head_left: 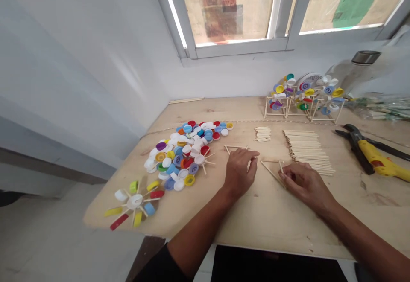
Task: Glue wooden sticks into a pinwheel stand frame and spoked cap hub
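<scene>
Now the stick frame (236, 146) is partly covered by the left hand (240, 169), while the yellow tool (382, 162) is cut off at the right edge!

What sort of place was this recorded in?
Probably an indoor craft workspace: the wooden table holds a pile of bottle caps, a row of thin sticks, and small stick-framed cap wheels.
</scene>
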Action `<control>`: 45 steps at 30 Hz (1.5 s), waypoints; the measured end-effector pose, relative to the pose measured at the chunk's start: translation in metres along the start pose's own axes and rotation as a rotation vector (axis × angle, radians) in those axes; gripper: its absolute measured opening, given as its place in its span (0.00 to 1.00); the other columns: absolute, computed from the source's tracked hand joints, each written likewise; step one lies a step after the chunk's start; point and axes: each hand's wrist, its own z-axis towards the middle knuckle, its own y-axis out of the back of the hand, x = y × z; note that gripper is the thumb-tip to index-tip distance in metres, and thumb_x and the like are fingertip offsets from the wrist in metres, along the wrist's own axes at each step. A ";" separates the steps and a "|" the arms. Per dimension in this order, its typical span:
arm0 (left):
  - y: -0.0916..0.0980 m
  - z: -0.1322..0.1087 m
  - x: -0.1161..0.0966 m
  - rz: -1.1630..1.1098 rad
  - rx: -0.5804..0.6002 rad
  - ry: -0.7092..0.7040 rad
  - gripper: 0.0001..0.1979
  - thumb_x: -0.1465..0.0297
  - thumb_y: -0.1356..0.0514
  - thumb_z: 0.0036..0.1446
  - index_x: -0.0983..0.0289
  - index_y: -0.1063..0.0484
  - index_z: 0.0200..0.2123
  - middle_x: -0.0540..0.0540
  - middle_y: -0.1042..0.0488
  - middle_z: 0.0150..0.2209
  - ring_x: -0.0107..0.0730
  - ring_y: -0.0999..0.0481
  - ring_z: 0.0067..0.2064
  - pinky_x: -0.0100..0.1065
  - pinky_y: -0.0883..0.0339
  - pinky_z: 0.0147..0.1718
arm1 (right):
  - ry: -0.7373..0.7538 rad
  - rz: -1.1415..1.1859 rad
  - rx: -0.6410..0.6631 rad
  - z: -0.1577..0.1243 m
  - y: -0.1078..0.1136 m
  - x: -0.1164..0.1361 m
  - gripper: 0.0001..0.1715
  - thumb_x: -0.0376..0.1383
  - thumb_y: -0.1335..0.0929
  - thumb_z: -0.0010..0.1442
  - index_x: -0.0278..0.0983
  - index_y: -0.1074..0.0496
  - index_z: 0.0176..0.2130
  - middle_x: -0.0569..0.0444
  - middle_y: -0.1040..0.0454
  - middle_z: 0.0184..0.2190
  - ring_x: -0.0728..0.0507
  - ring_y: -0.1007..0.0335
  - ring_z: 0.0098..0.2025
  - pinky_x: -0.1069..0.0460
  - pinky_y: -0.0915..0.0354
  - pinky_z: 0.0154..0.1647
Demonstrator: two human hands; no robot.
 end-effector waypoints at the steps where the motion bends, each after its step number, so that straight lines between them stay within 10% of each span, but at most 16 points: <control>1: 0.000 0.000 0.000 0.005 0.004 0.000 0.09 0.77 0.46 0.55 0.62 0.28 0.37 0.55 0.23 0.34 0.36 0.26 0.39 0.40 0.35 0.40 | 0.008 0.000 -0.006 0.000 0.000 0.000 0.12 0.39 0.37 0.60 0.39 0.32 0.27 0.58 0.31 0.20 0.48 0.35 0.25 0.50 0.41 0.33; 22: -0.005 -0.002 -0.007 0.037 0.107 -0.101 0.09 0.74 0.46 0.58 0.63 0.26 0.37 0.54 0.23 0.31 0.34 0.28 0.36 0.38 0.37 0.39 | 0.027 0.003 0.009 -0.001 -0.001 -0.002 0.11 0.37 0.38 0.61 0.38 0.31 0.29 0.56 0.27 0.24 0.47 0.32 0.28 0.49 0.41 0.38; 35: -0.016 -0.010 -0.009 0.340 0.355 -0.520 0.12 0.72 0.49 0.62 0.63 0.30 0.28 0.51 0.29 0.26 0.29 0.32 0.32 0.35 0.47 0.35 | 0.010 0.011 0.025 -0.002 -0.003 -0.003 0.14 0.38 0.38 0.61 0.37 0.32 0.26 0.57 0.27 0.23 0.48 0.34 0.27 0.50 0.43 0.38; 45: -0.021 -0.013 -0.011 0.345 0.282 -0.540 0.11 0.73 0.51 0.63 0.64 0.29 0.34 0.51 0.30 0.25 0.28 0.32 0.29 0.34 0.46 0.32 | -0.046 0.090 -0.012 -0.002 0.002 0.002 0.15 0.40 0.38 0.61 0.37 0.34 0.25 0.57 0.29 0.22 0.48 0.36 0.26 0.51 0.43 0.36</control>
